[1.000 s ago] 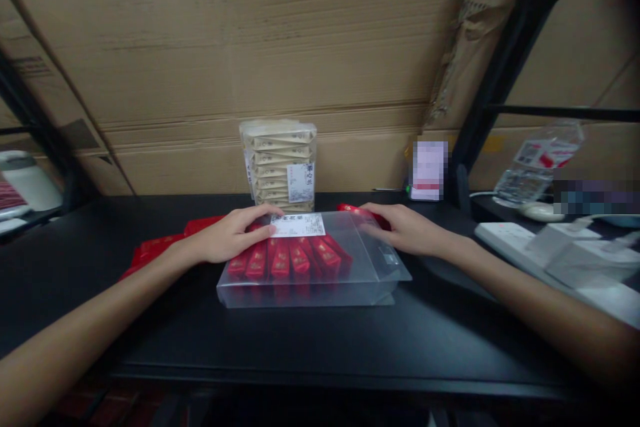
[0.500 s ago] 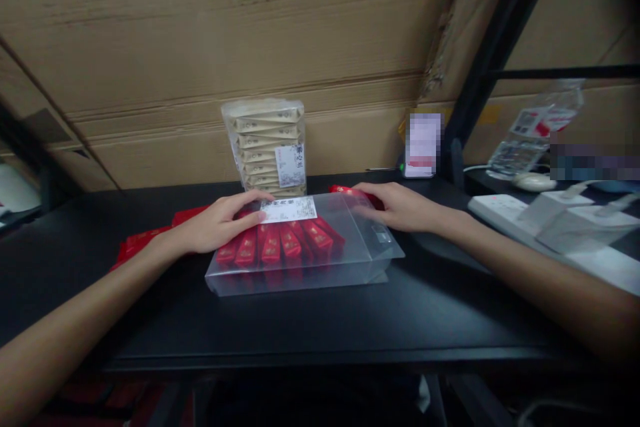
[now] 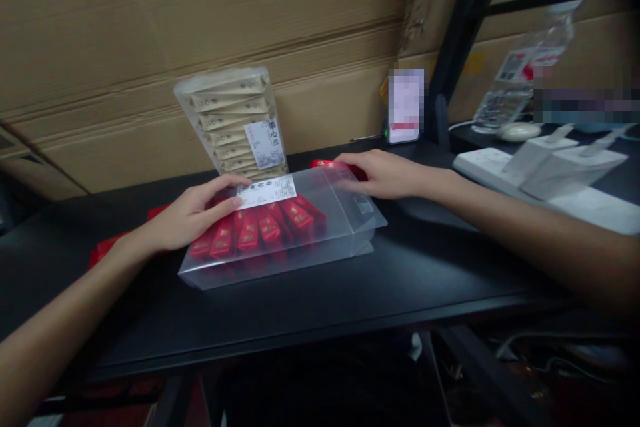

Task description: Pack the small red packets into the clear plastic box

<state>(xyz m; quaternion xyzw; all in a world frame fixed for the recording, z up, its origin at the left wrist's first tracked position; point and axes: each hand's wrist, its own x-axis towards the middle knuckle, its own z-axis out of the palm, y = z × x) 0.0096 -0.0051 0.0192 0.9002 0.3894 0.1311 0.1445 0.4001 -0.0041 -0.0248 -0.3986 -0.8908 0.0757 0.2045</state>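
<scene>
At nine o'clock from the centre of the view, loose red packets [image 3: 105,247] lie on the black tabletop [image 3: 320,307], partly hidden by the left forearm. Next inward, also at nine o'clock, the left hand [image 3: 193,210] rests on the left part of a clear plastic box [image 3: 345,210], thumb and fingers spread, thumb tip touching the left end of a white printed label [image 3: 267,191]. At ten o'clock, beyond the hand, a clear pack of beige packets [image 3: 227,123] stands upright, with its own printed sticker [image 3: 265,145] facing the viewer. The box lies flat just off centre, towards seven to eight o'clock; a row of red packets [image 3: 250,230] shows through it, filling its left and middle parts, and a flap projects at its right end.

At twelve o'clock, close to centre, a single red packet [image 3: 324,164] is at the box's far right corner. The right hand [image 3: 380,173], at three o'clock, pinches this packet between thumb and fingers; whether the packet is inside the box cannot be told.

Between one and two o'clock stands a phone [image 3: 406,107], its screen pixelated. A plastic water bottle [image 3: 510,93] is at two o'clock, beyond a black metal post [image 3: 465,27]. At three o'clock, beyond the right forearm, a white power strip [image 3: 480,163] carries white plug-in chargers [image 3: 575,163].
</scene>
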